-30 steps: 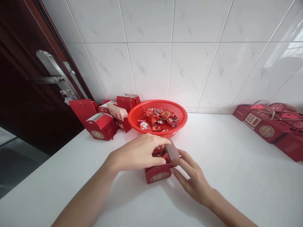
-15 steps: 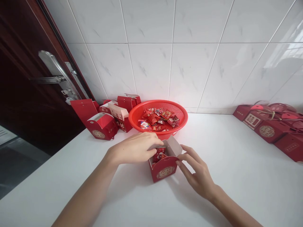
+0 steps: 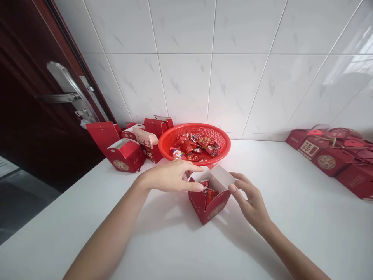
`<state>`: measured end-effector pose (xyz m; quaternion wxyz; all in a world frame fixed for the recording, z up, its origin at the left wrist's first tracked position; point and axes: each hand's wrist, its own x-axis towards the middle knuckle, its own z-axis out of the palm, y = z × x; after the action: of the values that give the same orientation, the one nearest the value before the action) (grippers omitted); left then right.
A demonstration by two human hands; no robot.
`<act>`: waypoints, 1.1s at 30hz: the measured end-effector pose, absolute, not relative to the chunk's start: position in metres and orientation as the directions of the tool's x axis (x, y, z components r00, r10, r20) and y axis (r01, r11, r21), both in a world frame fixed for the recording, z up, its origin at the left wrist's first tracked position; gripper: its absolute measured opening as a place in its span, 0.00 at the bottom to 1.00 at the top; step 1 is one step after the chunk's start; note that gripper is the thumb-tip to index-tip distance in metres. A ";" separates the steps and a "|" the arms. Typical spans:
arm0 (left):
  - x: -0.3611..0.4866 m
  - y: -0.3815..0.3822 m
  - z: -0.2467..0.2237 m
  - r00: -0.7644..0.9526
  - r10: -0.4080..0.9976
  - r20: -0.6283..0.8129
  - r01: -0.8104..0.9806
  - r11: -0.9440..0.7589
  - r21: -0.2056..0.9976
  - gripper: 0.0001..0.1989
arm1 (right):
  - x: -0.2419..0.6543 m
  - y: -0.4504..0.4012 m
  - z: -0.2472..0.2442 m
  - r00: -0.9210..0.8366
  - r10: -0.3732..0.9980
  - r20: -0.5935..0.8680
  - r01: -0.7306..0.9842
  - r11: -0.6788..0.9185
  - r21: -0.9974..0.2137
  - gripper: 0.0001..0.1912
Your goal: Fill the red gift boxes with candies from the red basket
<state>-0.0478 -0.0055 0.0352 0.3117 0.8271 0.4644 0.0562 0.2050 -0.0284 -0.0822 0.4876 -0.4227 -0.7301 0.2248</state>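
Note:
A red paper candy box (image 3: 199, 202) with a white inside and a gold round emblem stands on the white table, its top unfolded. Red-wrapped candies (image 3: 212, 195) lie inside it. At its right side my right hand (image 3: 247, 198) pinches the raised flap between thumb and fingers. My left hand (image 3: 171, 177) reaches over the box's left rim, thumb and forefinger stretched apart; its other fingers are hidden. Just behind the box sits a red plastic basket (image 3: 224, 149) with several wrapped candies in it.
Several opened red boxes (image 3: 128, 155) stand at the back left, near a dark door with a metal handle (image 3: 65, 83). Closed red gift boxes (image 3: 332, 157) are grouped at the right. A white tiled wall (image 3: 186, 85) borders the table's back.
The candy box has turned and shifted slightly right, showing its left side more. My left hand has drawn back from the candies to the rim, its thumb and forefinger spreading. My right hand has moved right.

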 end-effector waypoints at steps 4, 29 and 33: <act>-0.045 -0.005 0.033 0.546 0.816 -0.188 0.745 -0.371 0.554 0.25 | 0.204 -0.031 -0.079 -0.146 0.885 0.441 0.315 0.464 -0.828 0.23; -0.030 -0.007 0.018 0.528 0.848 -0.044 0.810 -0.487 0.326 0.26 | 0.205 -0.039 -0.078 -0.478 0.648 0.593 0.272 0.751 -0.602 0.04; -0.028 -0.005 0.017 0.604 0.797 -0.013 0.725 -0.542 0.424 0.35 | 0.205 -0.037 -0.078 -0.490 0.627 0.606 0.259 0.768 -0.586 0.04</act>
<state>-0.0280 -0.0050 0.0173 0.1974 0.8735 0.4357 0.0907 0.2052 -0.0368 -0.0779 0.4300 -0.2649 -0.8361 0.2141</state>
